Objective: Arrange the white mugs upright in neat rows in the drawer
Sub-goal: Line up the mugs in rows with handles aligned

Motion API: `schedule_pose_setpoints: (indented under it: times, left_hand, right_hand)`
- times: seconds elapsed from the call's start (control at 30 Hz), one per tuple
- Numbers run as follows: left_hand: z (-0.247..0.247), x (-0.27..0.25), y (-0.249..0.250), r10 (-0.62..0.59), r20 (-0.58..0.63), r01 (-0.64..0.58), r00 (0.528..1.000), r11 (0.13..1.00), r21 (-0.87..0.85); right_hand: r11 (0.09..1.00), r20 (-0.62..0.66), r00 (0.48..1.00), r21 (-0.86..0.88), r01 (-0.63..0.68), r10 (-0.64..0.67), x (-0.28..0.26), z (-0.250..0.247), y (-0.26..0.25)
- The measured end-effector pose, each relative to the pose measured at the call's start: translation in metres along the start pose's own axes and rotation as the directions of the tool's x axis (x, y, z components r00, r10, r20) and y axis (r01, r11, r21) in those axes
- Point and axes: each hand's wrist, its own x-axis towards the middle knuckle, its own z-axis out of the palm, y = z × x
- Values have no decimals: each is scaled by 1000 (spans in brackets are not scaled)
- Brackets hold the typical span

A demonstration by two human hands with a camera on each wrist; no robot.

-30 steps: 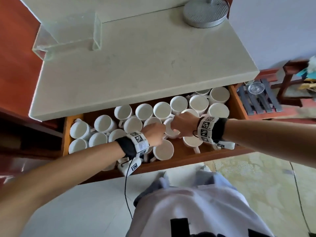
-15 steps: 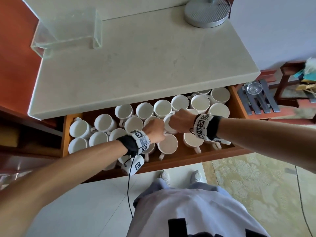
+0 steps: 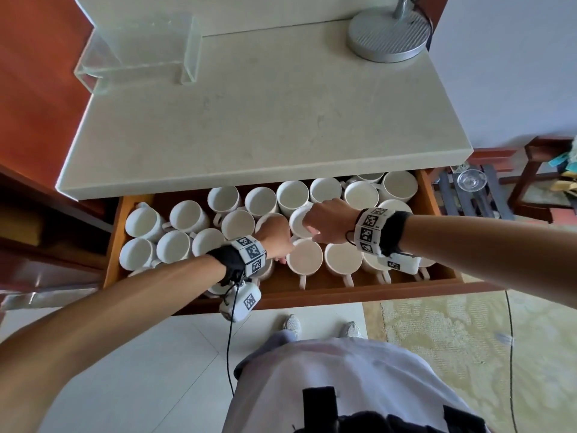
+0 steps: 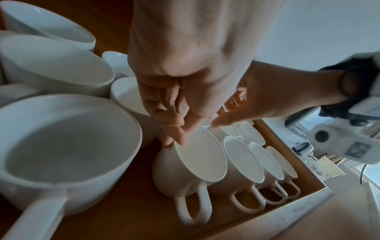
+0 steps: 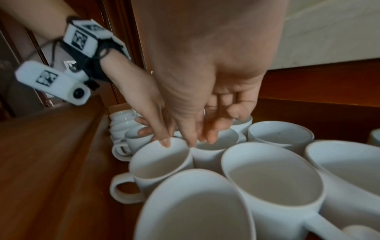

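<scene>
Many white mugs stand upright in the open wooden drawer [image 3: 374, 290]. A row with handles toward me runs along its front. My left hand [image 3: 282, 256] pinches the rim of the leftmost mug of that row [image 3: 304, 256], also seen in the left wrist view [image 4: 197, 155] with my fingertips [image 4: 172, 139] on its rim. My right hand [image 3: 307, 226] reaches into the mug just behind [image 3: 298, 218]. In the right wrist view its fingers [image 5: 209, 136] dip inside that mug [image 5: 216, 146] and the thumb lies outside the rim.
A pale stone countertop [image 3: 265, 120] overhangs the back of the drawer and hides the rearmost mugs. On it stand a clear acrylic riser [image 3: 140, 48] and a round metal lamp base [image 3: 387, 35]. Looser mugs [image 3: 175, 232] crowd the drawer's left half. My feet stand just before the drawer.
My left hand has drawn the front mug back and right, so it now stands against the front row. My right hand has stayed on the mug behind.
</scene>
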Motion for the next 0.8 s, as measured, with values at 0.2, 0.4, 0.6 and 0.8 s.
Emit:
schedule_pose_setpoints:
  times: [0.2,0.4,0.6,0.8]
  left_hand:
    - [-6,2,3,-74,103,82,992,994,-74]
    - [1,2,2,-60,102,70,993,993,-99]
    - [3,5,1,-54,100,64,994,993,-100]
    - [7,4,1,-27,63,31,998,998,-60]
  right_hand:
    - [987,114,993,159,-37,18,-4,11,-9]
    - [985,71,997,167,-51,40,-1,22,-14]
    - [949,111,991,296,-108,78,0,25,-8]
    - [970,127,990,228,-89,61,3,24,-11]
